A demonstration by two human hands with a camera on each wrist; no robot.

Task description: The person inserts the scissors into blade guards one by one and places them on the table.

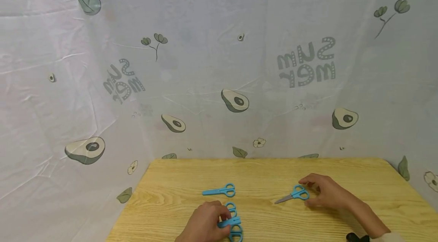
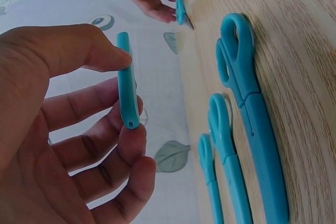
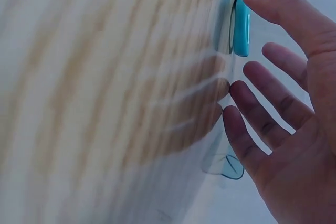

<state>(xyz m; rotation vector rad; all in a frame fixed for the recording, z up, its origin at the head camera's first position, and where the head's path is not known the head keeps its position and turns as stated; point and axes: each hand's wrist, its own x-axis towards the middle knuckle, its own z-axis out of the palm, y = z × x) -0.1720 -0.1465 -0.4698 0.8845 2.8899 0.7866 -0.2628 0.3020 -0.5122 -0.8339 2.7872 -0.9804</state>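
My left hand (image 1: 208,221) pinches a light-blue scissors cover (image 2: 127,87) between thumb and fingertips, above the table. Bare-bladed scissors (image 1: 296,192) with blue handles lie at the right, blade pointing left. My right hand (image 1: 328,192) is beside their handles, fingers spread and loosely bent; in the right wrist view the thumb overlaps the handle (image 3: 241,22), and I cannot tell whether it touches. Covered blue scissors (image 1: 219,190) lie beyond my left hand. Two more pairs, covered scissors (image 2: 231,166) and nearer scissors (image 2: 262,145), are partly hidden by that hand in the head view.
The wooden table (image 1: 260,177) reaches back to a pale curtain (image 1: 205,63) printed with avocados and leaves, which also hangs at both sides. A small black object (image 1: 357,237) shows at the bottom edge near the right forearm.
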